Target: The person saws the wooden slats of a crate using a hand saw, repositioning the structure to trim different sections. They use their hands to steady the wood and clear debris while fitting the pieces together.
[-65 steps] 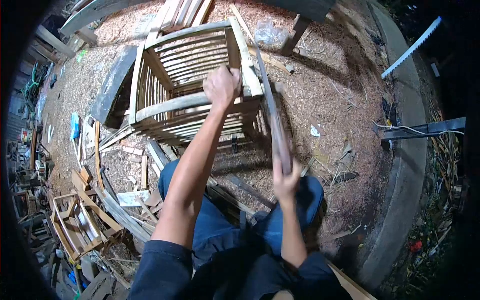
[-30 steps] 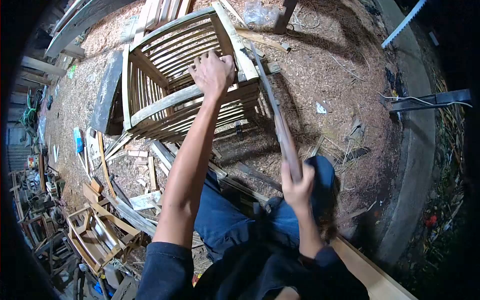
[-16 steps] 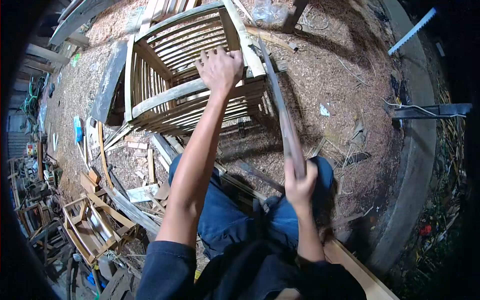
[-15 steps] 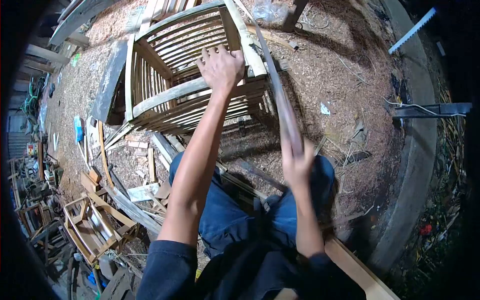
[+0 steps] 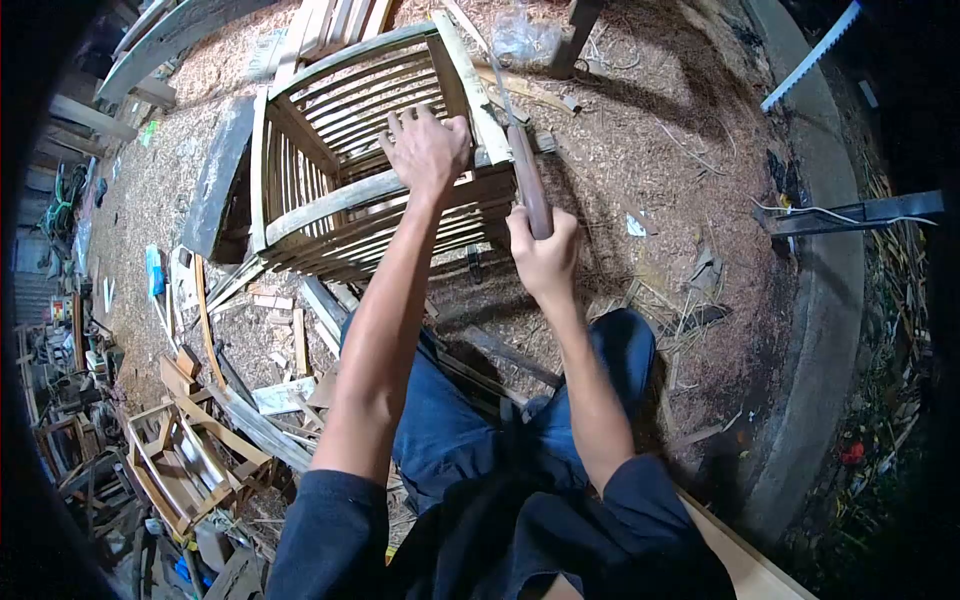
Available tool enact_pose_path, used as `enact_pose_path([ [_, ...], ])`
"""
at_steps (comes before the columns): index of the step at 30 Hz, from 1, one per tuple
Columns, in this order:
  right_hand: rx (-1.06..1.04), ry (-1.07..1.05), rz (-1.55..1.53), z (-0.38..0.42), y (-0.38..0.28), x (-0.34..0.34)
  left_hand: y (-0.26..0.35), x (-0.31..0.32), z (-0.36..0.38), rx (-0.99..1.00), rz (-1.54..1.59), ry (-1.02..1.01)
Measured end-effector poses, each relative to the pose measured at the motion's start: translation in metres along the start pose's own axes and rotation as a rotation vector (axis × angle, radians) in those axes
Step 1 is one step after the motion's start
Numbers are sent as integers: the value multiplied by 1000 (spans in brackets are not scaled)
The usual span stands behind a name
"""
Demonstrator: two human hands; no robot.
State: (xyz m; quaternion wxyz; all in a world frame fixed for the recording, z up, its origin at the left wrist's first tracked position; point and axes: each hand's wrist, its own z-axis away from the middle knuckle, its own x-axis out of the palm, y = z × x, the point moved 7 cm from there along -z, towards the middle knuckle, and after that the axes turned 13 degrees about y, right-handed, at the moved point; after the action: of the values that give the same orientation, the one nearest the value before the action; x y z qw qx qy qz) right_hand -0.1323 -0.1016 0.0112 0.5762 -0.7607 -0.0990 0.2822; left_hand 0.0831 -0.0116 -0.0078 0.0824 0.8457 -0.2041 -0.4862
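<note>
A slatted wooden chair-like frame [image 5: 370, 185] lies on the ground in front of me, its curved rails running crosswise. My left hand [image 5: 430, 150] presses on the near curved rail, fingers spread forward over the slats. To its right, my right hand [image 5: 547, 250] is wrapped round the brown handle of a long wooden-handled tool [image 5: 528, 180]. The thin metal part of this tool points away from me, alongside the pale right-hand post [image 5: 470, 90] of the frame. It shows nearly edge-on, so its exact kind is unclear.
A dark board [image 5: 222, 175] leans at the frame's left side. Offcuts and a smaller wooden frame [image 5: 195, 465] lie to the left. Wood shavings cover the ground. A toothed saw blade [image 5: 812, 58] and a dark metal bar [image 5: 850, 215] stick out at the right.
My right hand has moved up and left, bringing the tool's handle closer to the frame. My left hand stays on the rail, shifted slightly left and down in view.
</note>
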Motion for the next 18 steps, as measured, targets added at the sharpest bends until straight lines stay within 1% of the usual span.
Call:
enact_pose_path([
  [2,-41,-1,17,12,-13,-26,-1,-1,-2,1,35,9],
  [3,-87,29,132,41,5,-55,0,1,-1,16,13,-5],
  [4,-8,30,107,65,-10,-82,1,3,-1,29,-9,-19],
  [5,56,-9,-23,82,3,-97,0,8,1,26,-5,-18],
  [7,-51,21,-169,62,1,-86,-2,14,9,82,-85,47],
  [8,-20,5,-89,40,8,-62,-1,15,10,102,-50,27],
  [9,-25,-5,-27,1,11,-28,0,12,8,91,-24,29],
  [11,11,13,37,-30,8,9,-7,14,0,50,-27,62],
  [12,-15,44,22,-21,2,1,-6,10,-4,49,-30,70],
  [14,-92,120,4,33,1,-45,-3,4,0,35,-15,34],
  [15,-19,78,-4,64,19,-70,-3,5,0,27,14,18],
  [16,46,-3,-70,81,9,-89,-6,11,6,11,-7,-54],
  [17,3,92,30,84,-17,-91,-6,15,1,-7,-30,-110],
  [18,82,67,-71,73,-5,-79,-3,15,3,17,-40,-109],
])
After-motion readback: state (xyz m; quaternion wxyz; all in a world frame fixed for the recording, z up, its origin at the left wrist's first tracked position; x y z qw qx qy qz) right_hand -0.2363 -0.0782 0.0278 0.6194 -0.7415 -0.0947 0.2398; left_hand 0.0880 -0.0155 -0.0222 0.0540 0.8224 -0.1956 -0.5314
